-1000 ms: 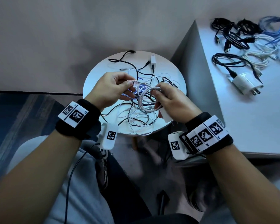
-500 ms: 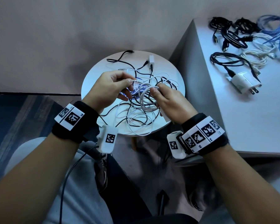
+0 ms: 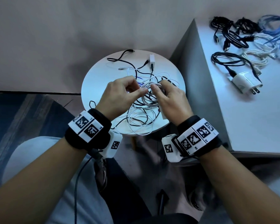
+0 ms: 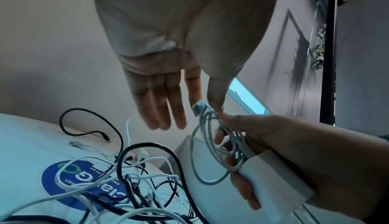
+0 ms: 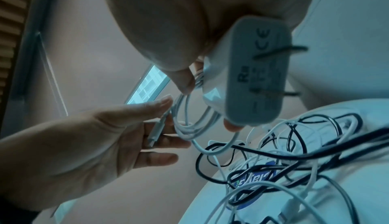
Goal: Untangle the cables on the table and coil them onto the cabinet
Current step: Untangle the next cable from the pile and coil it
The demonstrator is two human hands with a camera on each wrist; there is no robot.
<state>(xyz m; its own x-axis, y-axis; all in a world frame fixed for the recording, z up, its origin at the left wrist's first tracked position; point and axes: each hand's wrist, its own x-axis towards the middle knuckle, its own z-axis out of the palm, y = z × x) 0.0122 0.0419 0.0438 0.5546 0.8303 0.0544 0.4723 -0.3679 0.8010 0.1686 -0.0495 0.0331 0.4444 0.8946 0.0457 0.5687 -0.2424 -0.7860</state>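
The right hand (image 3: 171, 99) grips a coiled white cable (image 4: 212, 146) and its charger (image 5: 254, 71) above the tabletop (image 3: 94, 88), fingers curled round so the loops hold. The left hand (image 3: 120, 96) pinches the cable's plug (image 5: 156, 130), probably to tuck it. The cabinet (image 3: 249, 118) holds finished coils.

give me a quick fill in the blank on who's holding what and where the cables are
1. The right hand grips a coiled white cable together with a white ____.
2. The left hand pinches that cable's ____.
3. The tangled cables lie on a ____ table.
4. The cabinet holds black, white and ____ cables.

Answers: charger; plug; round; blue
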